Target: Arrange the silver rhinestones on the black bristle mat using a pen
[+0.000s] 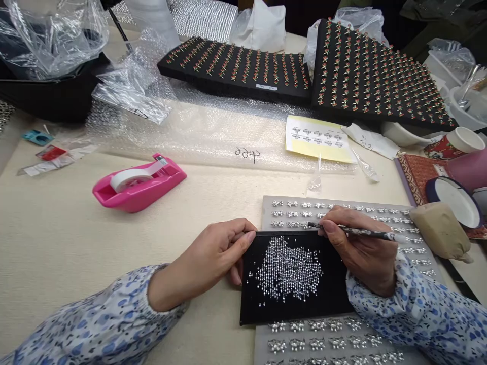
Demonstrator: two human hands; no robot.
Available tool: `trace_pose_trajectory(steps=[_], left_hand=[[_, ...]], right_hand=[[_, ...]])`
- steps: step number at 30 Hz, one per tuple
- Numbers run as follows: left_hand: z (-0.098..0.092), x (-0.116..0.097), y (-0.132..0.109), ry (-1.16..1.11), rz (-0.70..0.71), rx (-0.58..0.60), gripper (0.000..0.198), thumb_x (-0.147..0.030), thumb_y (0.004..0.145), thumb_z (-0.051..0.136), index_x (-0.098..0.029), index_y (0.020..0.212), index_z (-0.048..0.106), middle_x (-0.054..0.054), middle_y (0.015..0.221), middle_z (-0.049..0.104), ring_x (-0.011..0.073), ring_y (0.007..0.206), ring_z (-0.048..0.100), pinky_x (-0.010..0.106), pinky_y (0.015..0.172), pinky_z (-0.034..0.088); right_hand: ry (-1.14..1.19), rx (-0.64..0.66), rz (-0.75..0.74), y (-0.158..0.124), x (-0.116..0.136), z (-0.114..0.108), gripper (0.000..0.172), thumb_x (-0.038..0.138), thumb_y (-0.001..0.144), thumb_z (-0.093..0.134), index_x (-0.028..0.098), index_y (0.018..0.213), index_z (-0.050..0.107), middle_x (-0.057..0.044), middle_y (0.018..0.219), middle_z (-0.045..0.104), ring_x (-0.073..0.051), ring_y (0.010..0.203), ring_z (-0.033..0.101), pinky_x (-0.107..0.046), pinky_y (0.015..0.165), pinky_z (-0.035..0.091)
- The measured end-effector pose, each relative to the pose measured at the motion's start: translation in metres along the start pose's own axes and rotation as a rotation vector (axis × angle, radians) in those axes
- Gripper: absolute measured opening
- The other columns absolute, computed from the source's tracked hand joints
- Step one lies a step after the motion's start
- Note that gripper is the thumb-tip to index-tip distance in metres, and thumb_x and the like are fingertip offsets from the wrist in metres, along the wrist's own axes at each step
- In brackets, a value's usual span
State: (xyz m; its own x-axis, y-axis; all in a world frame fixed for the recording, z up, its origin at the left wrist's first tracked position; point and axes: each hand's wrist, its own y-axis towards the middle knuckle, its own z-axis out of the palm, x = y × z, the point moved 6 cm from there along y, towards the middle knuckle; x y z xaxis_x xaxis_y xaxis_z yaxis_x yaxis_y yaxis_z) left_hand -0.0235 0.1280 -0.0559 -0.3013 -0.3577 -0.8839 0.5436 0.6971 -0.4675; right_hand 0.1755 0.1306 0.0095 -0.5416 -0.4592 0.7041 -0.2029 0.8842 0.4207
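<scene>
My left hand [213,256] pinches the upper left corner of a black tray [335,299], thumb on top and fingers tucked beneath. A patch of small clear rhinestones [289,271] lies on the tray. In my right hand [359,243] is a thin pen-like stick [371,233] with a dark tip, held like a pencil. Its tip points left, just above the tray's upper edge. Under the tray is a grey foam board [268,201] carrying rows of silver flower-shaped pieces [317,344], partly covered by the tray and my right arm.
A pink tape dispenser [140,185] stands to the left. Two black foam boards [232,66] with red and gold pieces lie at the back, behind bubble wrap [213,129] and a label sheet [319,138]. At right are a beige lump [441,230], a round lid [454,203] and a paper cup [454,144].
</scene>
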Motion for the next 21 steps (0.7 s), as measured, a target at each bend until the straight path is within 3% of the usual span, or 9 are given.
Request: trace_pose_trajectory(steps=[21], left_hand=[[-0.0001, -0.0004, -0.0005, -0.005, 0.001, 0.002, 0.023, -0.037, 0.092, 0.041, -0.016, 0.089, 0.05, -0.002, 0.057, 0.059, 0.0103, 0.043, 0.06, 0.013, 0.039, 0.046]], right_hand=[[0.016, -0.011, -0.053, 0.0007, 0.0013, 0.0016, 0.011, 0.007, 0.075, 0.059, 0.018, 0.08, 0.061, 0.0, 0.066, 0.061, -0.012, 0.061, 0.057, -0.028, 0.055, 0.05]])
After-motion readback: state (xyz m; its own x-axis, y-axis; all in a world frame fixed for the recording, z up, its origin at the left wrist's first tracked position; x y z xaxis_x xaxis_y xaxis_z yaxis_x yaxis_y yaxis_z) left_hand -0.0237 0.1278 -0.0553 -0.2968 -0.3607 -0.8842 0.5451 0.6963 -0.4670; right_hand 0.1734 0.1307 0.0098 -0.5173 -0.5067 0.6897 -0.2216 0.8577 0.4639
